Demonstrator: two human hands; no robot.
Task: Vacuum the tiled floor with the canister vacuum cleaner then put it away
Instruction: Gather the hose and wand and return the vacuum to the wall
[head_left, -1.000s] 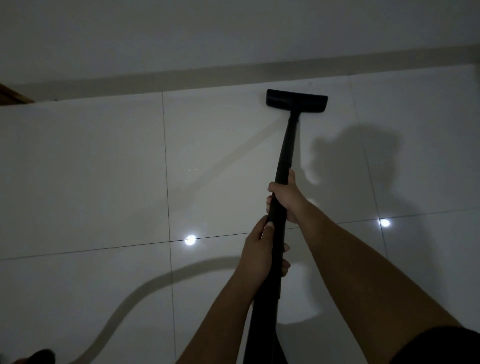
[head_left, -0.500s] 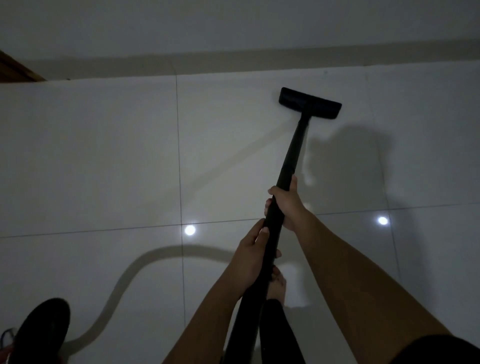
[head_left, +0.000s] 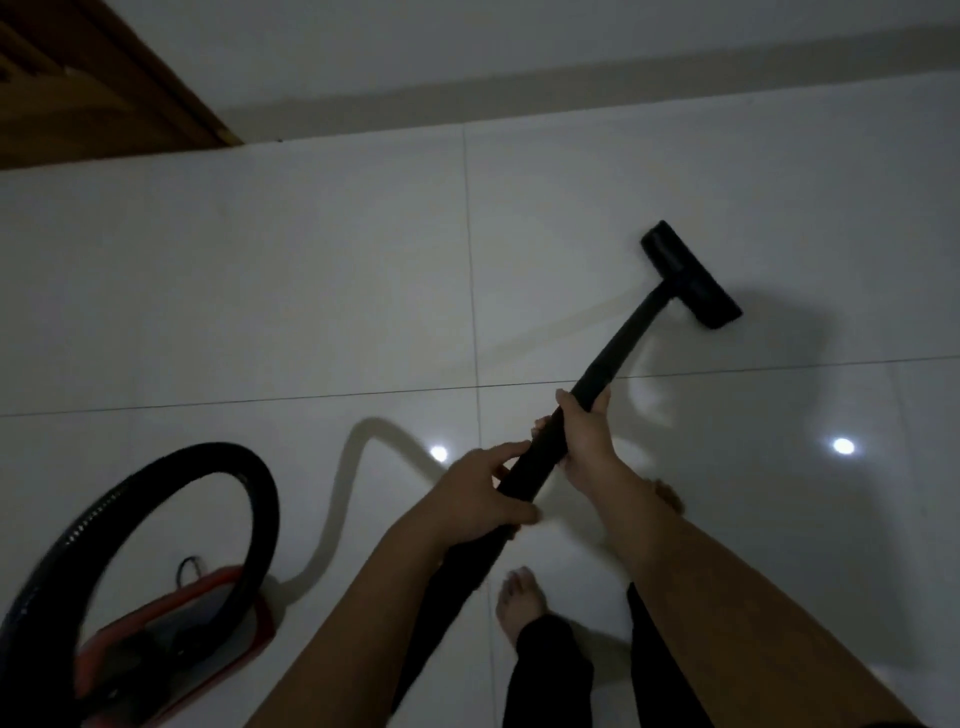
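A black vacuum wand (head_left: 615, 349) slants up to the right across the glossy white tiled floor (head_left: 311, 291). Its flat black floor head (head_left: 690, 275) rests on a tile at the upper right. My right hand (head_left: 587, 434) grips the wand higher up. Just below it, my left hand (head_left: 480, 499) is closed around the wand's thicker lower part. A black ribbed hose (head_left: 156, 499) loops at the lower left down to the red canister vacuum (head_left: 171, 639) on the floor.
A white wall with a pale skirting (head_left: 519, 96) runs along the top. A brown wooden door or frame (head_left: 78, 88) fills the upper left corner. My bare foot (head_left: 519, 597) and dark trouser legs stand below the hands. Ceiling lights reflect in the tiles.
The view has swung left and down, bringing the hose loop and red canister into sight. The floor head has turned and moved to the right, farther from the wall.
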